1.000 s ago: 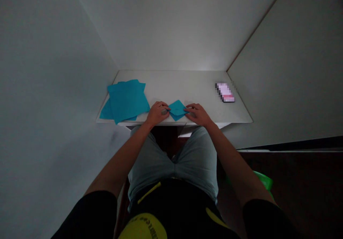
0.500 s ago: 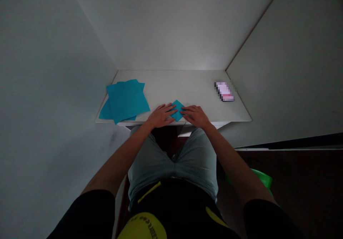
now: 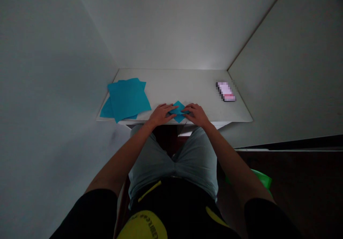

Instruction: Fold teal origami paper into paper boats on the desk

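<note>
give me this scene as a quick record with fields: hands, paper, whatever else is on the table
left hand: fingers laid flat on the left part of the folded blue paper
right hand: fingers laid flat on its right part
folded blue paper: small, at the near edge of the table, between both hands
stack of blue sheets: unfolded, fanned, left end of the table, untouched
phone: right side of the table, blurred
green object: low on the right, too dark to identify
</note>
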Motion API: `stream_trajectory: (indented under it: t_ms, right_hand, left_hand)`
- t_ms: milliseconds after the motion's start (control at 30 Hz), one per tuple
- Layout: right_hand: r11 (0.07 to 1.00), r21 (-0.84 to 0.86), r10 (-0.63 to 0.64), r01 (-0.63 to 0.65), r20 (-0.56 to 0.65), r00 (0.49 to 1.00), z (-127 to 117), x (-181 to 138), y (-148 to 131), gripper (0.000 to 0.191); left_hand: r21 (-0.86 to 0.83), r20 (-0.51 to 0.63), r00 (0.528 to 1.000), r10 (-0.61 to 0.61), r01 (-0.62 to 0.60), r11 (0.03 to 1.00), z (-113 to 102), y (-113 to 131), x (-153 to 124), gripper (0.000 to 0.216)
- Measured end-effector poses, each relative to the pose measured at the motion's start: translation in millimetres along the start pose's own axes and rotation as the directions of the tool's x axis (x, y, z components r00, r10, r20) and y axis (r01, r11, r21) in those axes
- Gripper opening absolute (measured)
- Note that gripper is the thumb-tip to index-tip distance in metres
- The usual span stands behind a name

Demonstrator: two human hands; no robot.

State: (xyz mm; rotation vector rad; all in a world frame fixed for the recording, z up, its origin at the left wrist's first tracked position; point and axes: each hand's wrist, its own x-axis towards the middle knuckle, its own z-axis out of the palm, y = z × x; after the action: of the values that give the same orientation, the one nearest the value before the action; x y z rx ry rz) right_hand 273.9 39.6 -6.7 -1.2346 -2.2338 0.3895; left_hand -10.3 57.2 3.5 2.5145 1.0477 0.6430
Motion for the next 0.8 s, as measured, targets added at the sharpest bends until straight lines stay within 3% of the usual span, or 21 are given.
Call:
stream_trajectory:
  t_ms: [133, 300, 433, 567, 700, 800]
  right_hand:
    - [0.998, -0.057, -0.038, 0.038, 0.016, 0.999, 2, -2, -2, 0.030]
    - [0.998, 0.059, -0.004, 0.006, -0.022, 1.000, 3, -2, 2, 0.023]
    - [0.987, 0.142, 0.087, -0.074, -0.090, 0.992, 5, 1, 6, 0.028]
    - [0.966, 0.175, 0.205, -0.187, -0.085, 0.975, 6, 2, 6, 0.032]
    - [0.976, 0.097, 0.205, -0.195, -0.106, 0.973, 6, 2, 0, 0.037]
    - [0.991, -0.040, 0.119, -0.124, -0.113, 0.986, 5, 2, -5, 0.041]
  left_hand:
    - [0.020, 0.018, 1.000, 0.018, -0.018, 1.000, 1, 2, -1, 0.030]
    - [-0.035, -0.034, 0.999, -0.006, 0.005, 0.999, 4, -4, 3, 0.020]
    - [-0.091, -0.140, 0.985, -0.103, 0.091, 0.992, 4, -10, 7, 0.017]
    - [-0.150, -0.159, 0.960, -0.231, 0.208, 0.967, 3, -9, 9, 0.021]
    - [-0.044, -0.155, 0.957, -0.247, 0.243, 0.969, 2, -1, 10, 0.035]
    - [0.127, -0.122, 0.978, -0.167, 0.182, 0.975, 2, 4, 8, 0.045]
